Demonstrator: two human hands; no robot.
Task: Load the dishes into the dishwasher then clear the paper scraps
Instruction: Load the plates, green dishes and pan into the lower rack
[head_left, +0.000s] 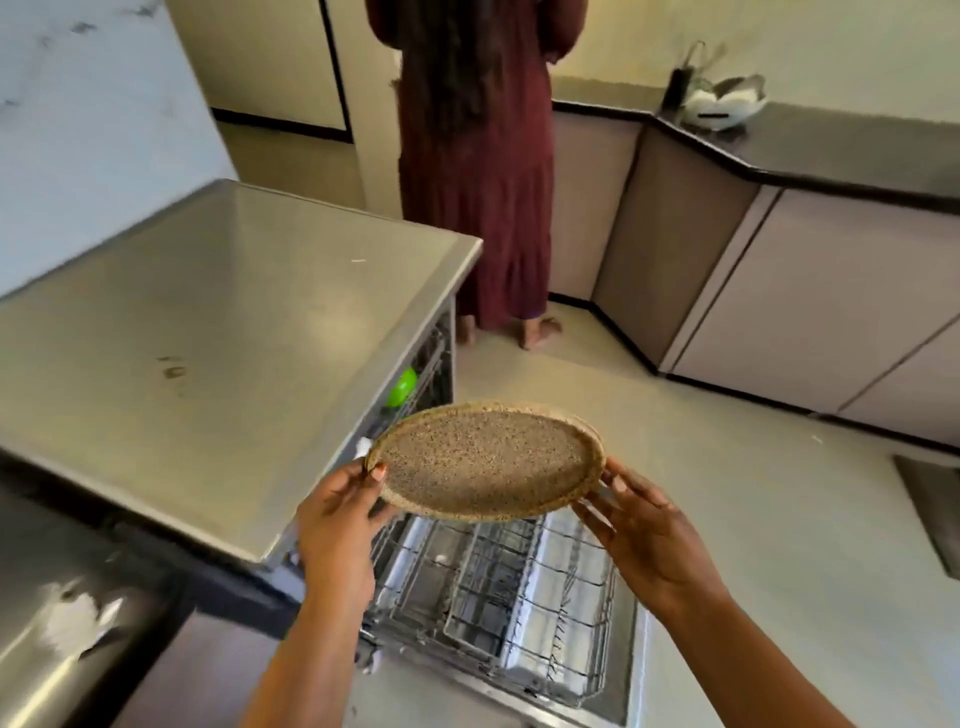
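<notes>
**Speckled plate held over open dishwasher rack**

Left hand (337, 519) pinches the left rim of a speckled brown round plate (485, 460), thumb on top of the rim, fingers underneath. Right hand (644, 535) is spread, its straight fingers touching the plate's right rim, not curled round it. Hands sit apart, one on each side of the plate. The plate is in the air, roughly level and tipped slightly toward the camera, carried by nothing else.

Directly below the plate is the pulled-out grey wire lower rack (519, 587) of the stainless-steel dishwasher (613, 691); the plate is above the rack's far end, not touching it. No dishes are clear in the rack from this view. Behind the plate's left edge, inside the machine, a bright green round item (403, 387) sits in the upper wire rack; can't tell what it is.

The flat brushed-steel worktop (208, 338) covers the dishwasher; its near right corner is just beside the left hand. A small white fleck (358, 260) lies near its far right edge, too small to identify.

Further out: pale tiled floor (727, 519), beige cabinet doors (831, 312) under a dark counter (831, 145), blurred black-and-white kitchenware (722, 101) on the counter's far end. A person in a long maroon dress (475, 156) stands barefoot beyond the worktop's far right corner, back to the camera.
</notes>
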